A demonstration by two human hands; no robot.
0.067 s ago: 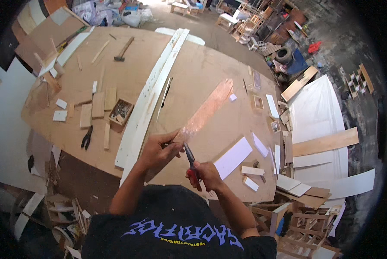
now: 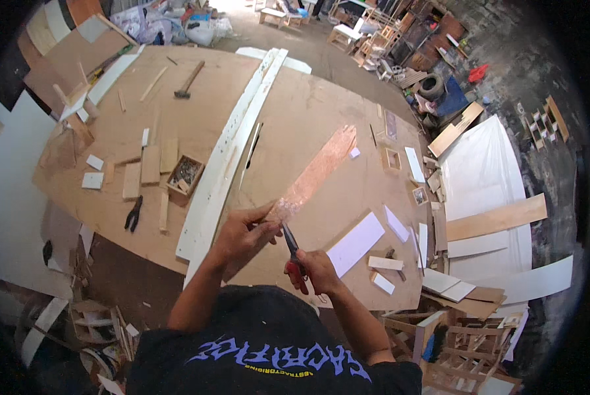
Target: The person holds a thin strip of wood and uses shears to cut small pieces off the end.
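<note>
Workshop clutter surrounds a wide brown table (image 2: 203, 125), whose flat, dull top is strewn with offcuts. At the left, straight-sawn wooden pieces (image 2: 150, 164) are laid near black-handled pliers (image 2: 133, 214) and a square wooden box (image 2: 178, 189) of small metal bits. Farther right, the table is crossed by a long white beam (image 2: 237, 145), scuffed along its edge. The near end of a coppery strip (image 2: 318, 170) is pinched between the thumb and fingers of the left hand (image 2: 245, 232), its length angled away over the table. Judged by its thin, mottled sheen, the strip is probably light, flexible, easily creased and perhaps slick; it is best held flat, close to the near end. That end is met by the dark nose of a red-handled tool (image 2: 290, 239), whose opening cannot be made out; its handles are enclosed by the curled fingers of the right hand (image 2: 317, 268). Beyond, a smooth, rigid-looking white panel (image 2: 355, 243) is laid beside smaller white pieces (image 2: 386, 263).
</note>
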